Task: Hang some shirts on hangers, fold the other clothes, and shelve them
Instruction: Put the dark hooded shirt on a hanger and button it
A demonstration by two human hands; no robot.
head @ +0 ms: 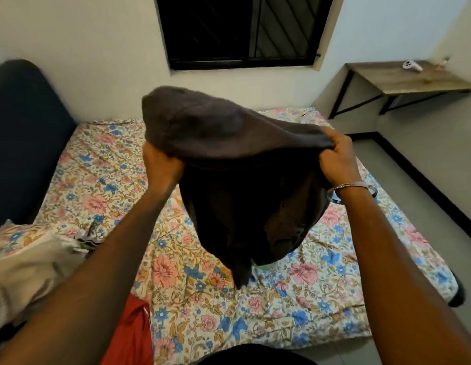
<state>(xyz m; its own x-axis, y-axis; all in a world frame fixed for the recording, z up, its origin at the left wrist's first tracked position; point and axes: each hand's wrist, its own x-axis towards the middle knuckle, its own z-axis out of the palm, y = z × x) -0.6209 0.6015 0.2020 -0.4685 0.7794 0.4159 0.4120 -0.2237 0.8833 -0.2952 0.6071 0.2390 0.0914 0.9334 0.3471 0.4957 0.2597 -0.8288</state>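
Both hands, left hand and right hand, have fingers clenched on a dark garment held up over the bed; pale clothes and a red piece lie unfolded at the bed's near-left edge, so I'd say most work remains

Both hands raised, fists clenched, arms outstretched.

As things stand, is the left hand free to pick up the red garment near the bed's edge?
Probably not yet: the left hand and right hand both grip the dark garment in the air; the red garment lies below the left forearm.
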